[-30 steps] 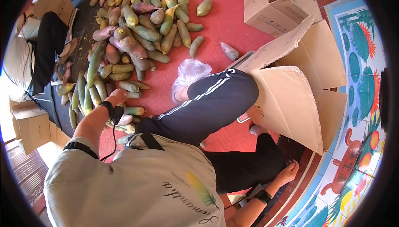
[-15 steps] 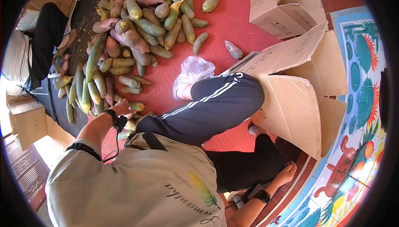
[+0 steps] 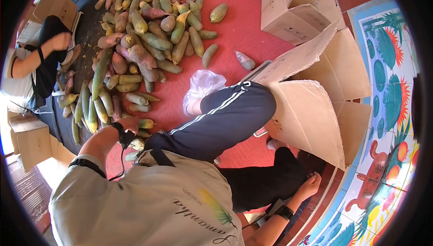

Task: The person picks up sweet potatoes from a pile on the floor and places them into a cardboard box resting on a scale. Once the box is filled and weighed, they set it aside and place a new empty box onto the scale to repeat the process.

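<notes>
A big heap of long green and pinkish radishes (image 3: 153, 41) covers the floor in front of me. At the heap's near edge, my left hand (image 3: 129, 122) is closed around one end of a green-tipped radish (image 3: 146, 124); its fingers are partly hidden. Just below it, more pale radishes (image 3: 136, 144) lie beside my leg. My right hand (image 3: 310, 185) rests loosely on my black-trousered knee (image 3: 291, 174), fingers laid out and holding nothing. Both wrists wear black bands.
An open cardboard box (image 3: 311, 120) stands against my right knee, with another carton (image 3: 293, 20) behind it. A single radish (image 3: 245, 60) lies on the red floor (image 3: 234, 29). At left sits another person, whose hand (image 3: 61, 41) is near the heap. Painted tiles (image 3: 383, 111) border the right.
The view has shifted slightly. The other person's forearm and hand have come up at the left. My left hand stays at the same radish, and my right hand remains on the knee.
</notes>
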Demonstrator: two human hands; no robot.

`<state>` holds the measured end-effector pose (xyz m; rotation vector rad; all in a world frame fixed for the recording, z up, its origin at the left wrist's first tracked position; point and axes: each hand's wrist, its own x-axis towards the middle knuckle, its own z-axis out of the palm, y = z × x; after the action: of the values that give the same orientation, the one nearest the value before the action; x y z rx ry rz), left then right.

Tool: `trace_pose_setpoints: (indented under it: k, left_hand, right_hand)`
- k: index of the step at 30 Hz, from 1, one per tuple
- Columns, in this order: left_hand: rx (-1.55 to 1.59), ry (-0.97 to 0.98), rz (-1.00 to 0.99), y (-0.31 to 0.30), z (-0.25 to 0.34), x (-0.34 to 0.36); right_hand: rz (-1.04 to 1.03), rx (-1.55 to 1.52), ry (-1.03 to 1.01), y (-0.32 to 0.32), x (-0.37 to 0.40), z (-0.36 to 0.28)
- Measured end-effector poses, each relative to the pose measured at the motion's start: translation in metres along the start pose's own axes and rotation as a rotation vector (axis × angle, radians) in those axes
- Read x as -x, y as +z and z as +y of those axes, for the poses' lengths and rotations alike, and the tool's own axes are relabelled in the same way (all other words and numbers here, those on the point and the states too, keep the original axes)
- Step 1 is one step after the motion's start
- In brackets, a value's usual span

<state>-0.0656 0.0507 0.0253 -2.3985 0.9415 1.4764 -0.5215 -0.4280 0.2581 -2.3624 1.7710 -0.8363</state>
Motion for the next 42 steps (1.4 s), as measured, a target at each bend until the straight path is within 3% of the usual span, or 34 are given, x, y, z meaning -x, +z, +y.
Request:
trace_pose_setpoints:
  k: [3, 4, 6, 10, 12, 14, 16, 18, 21, 26, 28, 30, 32, 34, 39, 41, 42]
  left_hand:
    - [0.125, 0.147, 0.016, -0.027, -0.021, -0.030]
    - [0.119, 0.146, 0.022, -0.041, -0.019, -0.030]
    - [0.596, 0.056, -0.008, -0.068, -0.008, -0.027]
    - [0.753, 0.016, 0.181, -0.112, 0.042, -0.005]
    - [0.643, 0.117, 0.412, -0.095, 0.033, -0.044]
    - [0.570, 0.084, 0.419, -0.088, 0.036, -0.061]
    - [0.235, -0.011, 0.468, -0.084, 0.053, -0.059]
    - [0.206, -0.061, 0.413, -0.082, 0.056, -0.066]
    - [0.416, -0.128, 0.414, -0.082, 0.055, -0.076]
    - [0.093, -0.137, 0.475, -0.077, 0.058, -0.091]
    - [0.099, -0.114, 0.481, -0.091, 0.067, -0.078]
    - [-0.261, 0.015, 0.180, -0.123, 0.088, -0.055]
    - [-0.262, 0.080, 0.287, -0.121, 0.068, -0.074]
    - [0.470, -0.010, 0.326, -0.143, 0.074, -0.060]
    - [0.686, 0.316, 0.554, -0.204, 0.078, -0.032]
    - [0.800, 0.333, 0.584, -0.245, 0.109, 0.013]
    - [0.905, 0.457, 0.669, -0.259, 0.122, 0.026]
  right_hand:
    - [0.024, -0.024, 0.003, 0.002, 0.002, 0.004]
    - [0.048, -0.039, 0.001, 0.003, 0.003, 0.006]
    - [0.058, -0.056, 0.018, 0.003, 0.005, 0.007]
    - [0.067, -0.063, 0.045, -0.001, 0.008, 0.012]
    - [0.072, -0.039, 0.039, -0.003, 0.010, 0.016]
    - [0.074, -0.015, 0.033, -0.005, 0.012, 0.018]
    - [0.073, -0.048, 0.086, -0.007, 0.014, 0.017]
    - [0.079, -0.049, 0.094, -0.008, 0.016, 0.021]
    - [0.091, -0.047, 0.078, -0.007, 0.015, 0.024]
    - [0.110, -0.058, 0.148, -0.006, 0.017, 0.020]
    - [0.114, -0.047, 0.098, -0.004, 0.017, 0.024]
    - [0.101, -0.062, 0.127, -0.005, 0.017, 0.019]
    - [0.113, -0.036, 0.081, -0.004, 0.017, 0.022]
    - [0.120, -0.056, 0.096, -0.003, 0.016, 0.021]
    - [0.119, -0.032, 0.086, -0.004, 0.015, 0.008]
    - [0.145, -0.041, 0.045, -0.004, 0.014, 0.006]
    - [0.153, -0.039, 0.051, -0.003, 0.014, 0.004]
